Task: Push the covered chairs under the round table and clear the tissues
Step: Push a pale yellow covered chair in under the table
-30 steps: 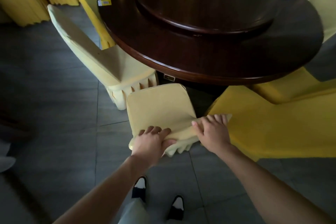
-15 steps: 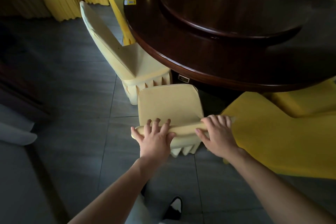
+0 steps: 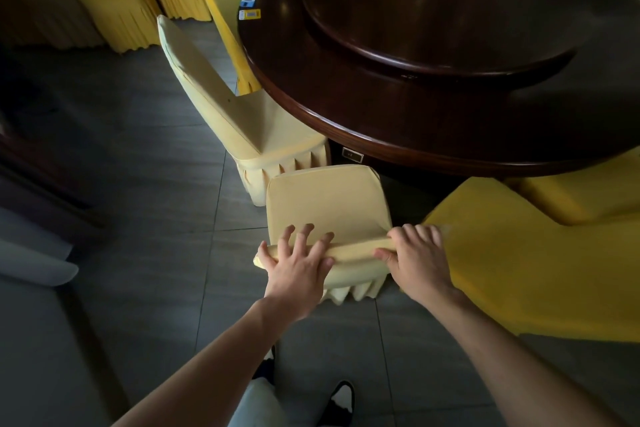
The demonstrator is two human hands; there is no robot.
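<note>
Pushing the pale-yellow fabric-covered chair (image 3: 329,218) toward the dark brown round wooden table (image 3: 398,114) is the step in hand, judging by the hands on top of its backrest. Left hand (image 3: 298,270) lies flat over the top edge w/ fingers spread wide, not wrapped; right hand (image 3: 415,260) curls round the other end of the edge, thumb in front, gripping cover & frame. Chair's seat front sits just at the table rim, not yet under. To do it well: push low & even w/ both hands so it goes straight, watch the loose cover doesn't slide on the frame, keep clear of the neighbouring cream-covered chair (image 3: 221,100) on the left & the bright yellow covered chair (image 3: 519,274) on the right. Small tissue packs (image 3: 249,9) lie near the table's far edge, untouched.
</note>
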